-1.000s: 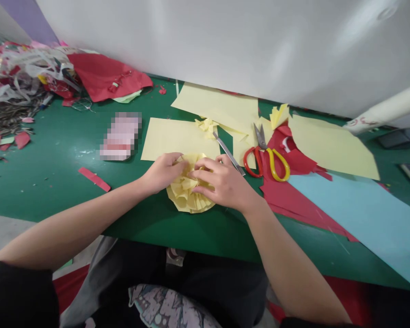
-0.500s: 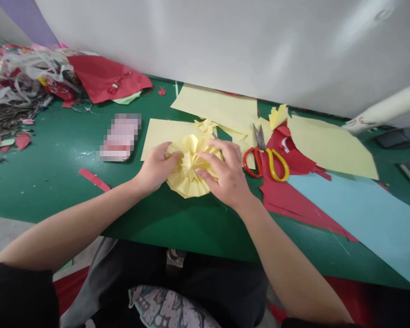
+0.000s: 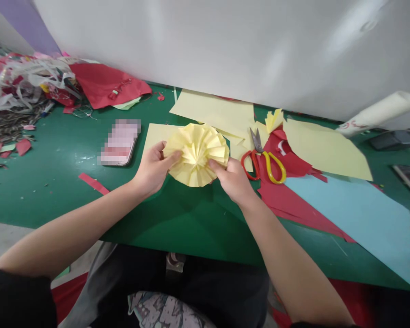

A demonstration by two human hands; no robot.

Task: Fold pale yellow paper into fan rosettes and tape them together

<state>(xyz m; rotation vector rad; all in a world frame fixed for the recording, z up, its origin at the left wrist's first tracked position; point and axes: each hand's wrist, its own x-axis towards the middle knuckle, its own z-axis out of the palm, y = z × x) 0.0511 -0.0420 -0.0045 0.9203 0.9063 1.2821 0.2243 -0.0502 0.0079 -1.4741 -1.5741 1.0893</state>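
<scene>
A round, pleated yellow paper rosette (image 3: 196, 157) is held up between my two hands, its folds fanning out from the middle. My left hand (image 3: 156, 167) grips its left side, thumb on the front and fingers behind. On the right edge my right hand (image 3: 233, 176) pinches it the same way, the thumb lying on the pleats and the other fingers hidden behind the paper. Just right of my right hand lie scissors (image 3: 259, 152) with one red and one yellow handle, blades apart. Behind the rosette rests a pale yellow sheet (image 3: 153, 134).
The green table (image 3: 191, 218) also bears a phone (image 3: 119, 143), a red strip (image 3: 93, 183), red paper (image 3: 287, 200), a light blue sheet (image 3: 365, 218) and more yellow sheets (image 3: 215, 109). Tangled scraps (image 3: 23, 86) pile up at far left. A white wall (image 3: 225, 45) stands behind.
My right hand has gone from hovering with spread fingers over the rosette to gripping its right edge. The rosette is tilted more towards me and looks flatter and rounder.
</scene>
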